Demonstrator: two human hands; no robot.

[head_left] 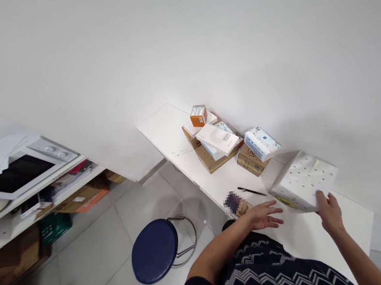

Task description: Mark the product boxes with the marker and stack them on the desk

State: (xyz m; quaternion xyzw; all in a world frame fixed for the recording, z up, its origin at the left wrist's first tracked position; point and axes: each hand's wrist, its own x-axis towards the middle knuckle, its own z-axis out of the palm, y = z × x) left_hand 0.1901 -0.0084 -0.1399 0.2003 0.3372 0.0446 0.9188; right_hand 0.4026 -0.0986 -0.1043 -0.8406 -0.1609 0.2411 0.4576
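I see a white pack (pixel 302 181) with small dots lying on the desk (pixel 170 133), against the wall, and I take everything else from it. My right hand (pixel 328 209) is on the pack's near right corner, fingers laid up over the edge; it touches the pack, though I cannot tell whether it truly grips or only rests there. My left hand (pixel 264 215) lies just to the near left of the pack, flat and open on the desk, fingers stretched toward the pack's lower left corner and a little short of it, holding nothing. So the right hand is the nearer one, already in contact.

The pack sits tilted, its top face sloping toward me, and its long axis runs from near left to far right, roughly along the wall. It lies ahead of both hands, slightly to the right of my body. My right forearm comes up from the lower right, wrist almost straight; the left forearm crosses in from the lower left, elbow bent.

A black pen (pixel 251 191) lies left of the pack, close to my left fingertips. Further left of the pack stands a tissue packet (pixel 261 143) on a small carton (pixel 249 161), then a stack of boxes (pixel 214 140) with an orange box (pixel 198 115) on top. A blue stool (pixel 154 250) stands on the floor, well apart to the left.
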